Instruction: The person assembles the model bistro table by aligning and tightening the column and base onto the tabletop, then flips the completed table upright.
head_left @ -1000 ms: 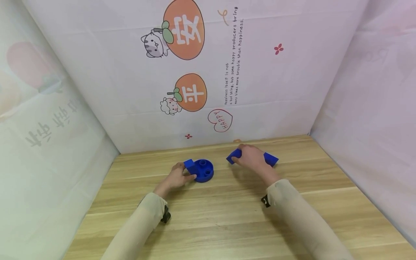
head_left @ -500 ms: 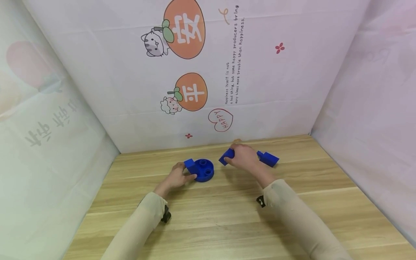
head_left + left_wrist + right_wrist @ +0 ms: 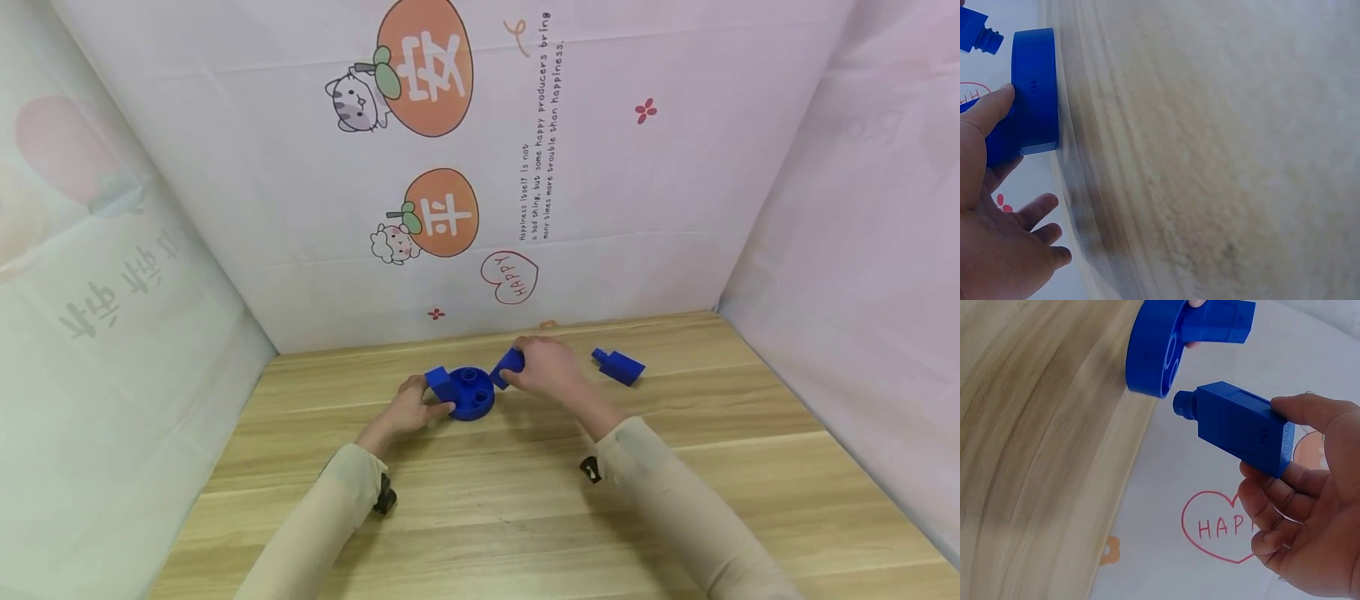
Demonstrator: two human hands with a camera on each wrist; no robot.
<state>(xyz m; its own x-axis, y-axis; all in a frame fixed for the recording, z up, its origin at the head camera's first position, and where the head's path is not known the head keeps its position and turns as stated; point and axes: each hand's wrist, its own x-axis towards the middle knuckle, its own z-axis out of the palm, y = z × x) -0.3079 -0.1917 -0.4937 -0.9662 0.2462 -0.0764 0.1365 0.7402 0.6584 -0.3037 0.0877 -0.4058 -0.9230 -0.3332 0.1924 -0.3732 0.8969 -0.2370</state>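
A round blue base (image 3: 472, 410) with open ring sockets rests on the table, and one blue block (image 3: 441, 383) stands upright on its left part. My left hand (image 3: 405, 410) grips that block and the base's near edge between thumb and fingers. Just right of the base, my right hand (image 3: 549, 367) pinches a second blue block (image 3: 1241, 425) by its wide end. In the right wrist view this block's ribbed round peg (image 3: 1185, 405) points toward the base, with a gap between them. A third blue block (image 3: 621, 367) with a similar peg lies on the table farther right.
The wooden table (image 3: 480, 517) ends at a printed white cloth wall (image 3: 600, 208) behind the base. Further cloth walls close off the left and right sides. A black wrist camera (image 3: 384, 496) sits at the left sleeve.
My right hand has carried its blue block leftward, close to the round base, leaving the third block fully in sight on the right. The left hand and the base have stayed put.
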